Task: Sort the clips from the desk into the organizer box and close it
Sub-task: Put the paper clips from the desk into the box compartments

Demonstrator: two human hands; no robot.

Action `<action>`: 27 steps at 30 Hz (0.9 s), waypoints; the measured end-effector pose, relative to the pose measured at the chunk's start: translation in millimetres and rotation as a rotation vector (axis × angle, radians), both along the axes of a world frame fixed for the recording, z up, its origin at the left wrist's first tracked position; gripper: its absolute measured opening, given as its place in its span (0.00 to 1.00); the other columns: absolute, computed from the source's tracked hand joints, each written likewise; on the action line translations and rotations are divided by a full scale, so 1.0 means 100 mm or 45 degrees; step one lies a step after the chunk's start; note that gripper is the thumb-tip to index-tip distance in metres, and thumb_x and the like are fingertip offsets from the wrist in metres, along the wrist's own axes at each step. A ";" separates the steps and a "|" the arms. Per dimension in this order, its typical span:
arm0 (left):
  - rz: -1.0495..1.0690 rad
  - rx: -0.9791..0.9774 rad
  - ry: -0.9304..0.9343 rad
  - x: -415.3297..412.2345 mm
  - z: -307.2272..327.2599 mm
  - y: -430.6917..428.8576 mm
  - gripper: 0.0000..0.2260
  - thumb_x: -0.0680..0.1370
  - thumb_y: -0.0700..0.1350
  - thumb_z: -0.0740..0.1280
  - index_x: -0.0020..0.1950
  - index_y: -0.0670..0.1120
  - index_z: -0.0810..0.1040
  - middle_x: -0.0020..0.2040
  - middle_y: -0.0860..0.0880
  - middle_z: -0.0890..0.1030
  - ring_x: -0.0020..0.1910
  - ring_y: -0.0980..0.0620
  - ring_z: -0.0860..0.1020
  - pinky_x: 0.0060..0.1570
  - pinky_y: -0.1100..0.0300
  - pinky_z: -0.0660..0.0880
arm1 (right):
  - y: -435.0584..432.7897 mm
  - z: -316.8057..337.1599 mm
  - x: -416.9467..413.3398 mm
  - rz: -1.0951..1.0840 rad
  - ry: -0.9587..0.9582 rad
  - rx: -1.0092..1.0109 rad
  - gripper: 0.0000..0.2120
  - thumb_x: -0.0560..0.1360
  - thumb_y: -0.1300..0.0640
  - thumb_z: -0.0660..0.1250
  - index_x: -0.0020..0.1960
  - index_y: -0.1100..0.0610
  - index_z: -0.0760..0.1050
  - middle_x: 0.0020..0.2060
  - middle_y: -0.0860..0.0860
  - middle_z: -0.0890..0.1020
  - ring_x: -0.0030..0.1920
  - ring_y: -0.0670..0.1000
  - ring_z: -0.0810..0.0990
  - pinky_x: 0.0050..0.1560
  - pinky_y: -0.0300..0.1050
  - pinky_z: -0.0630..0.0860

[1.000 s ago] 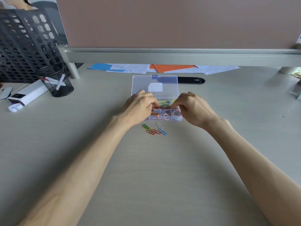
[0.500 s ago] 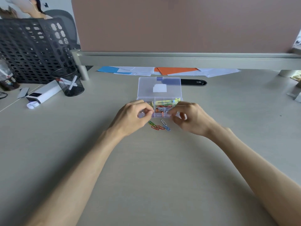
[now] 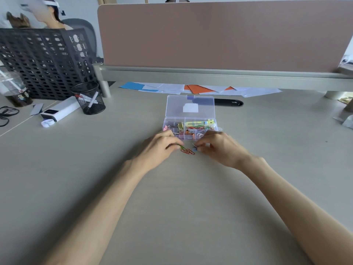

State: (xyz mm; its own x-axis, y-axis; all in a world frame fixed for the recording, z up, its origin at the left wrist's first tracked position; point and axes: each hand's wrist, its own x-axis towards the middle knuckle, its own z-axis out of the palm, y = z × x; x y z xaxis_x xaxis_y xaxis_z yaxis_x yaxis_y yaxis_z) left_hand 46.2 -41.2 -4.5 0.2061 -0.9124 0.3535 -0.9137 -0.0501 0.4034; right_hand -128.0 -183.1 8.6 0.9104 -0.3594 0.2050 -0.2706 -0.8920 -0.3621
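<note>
Both hands had moved down from the organizer box (image 3: 190,119) to the loose clips (image 3: 187,151) just below it at the frame's centre. The left hand (image 3: 160,148) fingers pinched a green clip (image 3: 180,147); the right hand (image 3: 219,148) fingers closed on a blue clip (image 3: 194,149). The box stood open on the bench (image 3: 267,142).

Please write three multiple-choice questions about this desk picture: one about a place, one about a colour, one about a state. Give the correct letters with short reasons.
1. Where do the loose paper clips lie?
A. on the desk just in front of the organizer box
B. inside the mesh pen cup
C. on the coloured papers

2. What colour is the desk divider panel?
A. green
B. dusty pink
C. black

3. How is the box lid?
A. shut
B. open, folded back
C. removed, lying elsewhere

Answers: 1 A, the clips lie between the left hand and right hand; 2 B, the panel is plain pink; 3 B, the compartments show.
</note>
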 end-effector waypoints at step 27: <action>0.057 -0.125 0.171 0.03 -0.12 -0.09 0.02 0.74 0.46 0.71 0.44 0.50 0.83 0.41 0.52 0.77 0.38 0.55 0.72 0.39 0.54 0.73 | 0.21 -0.07 0.19 -0.176 -0.114 0.078 0.07 0.72 0.48 0.69 0.43 0.51 0.81 0.38 0.45 0.75 0.37 0.50 0.73 0.41 0.49 0.77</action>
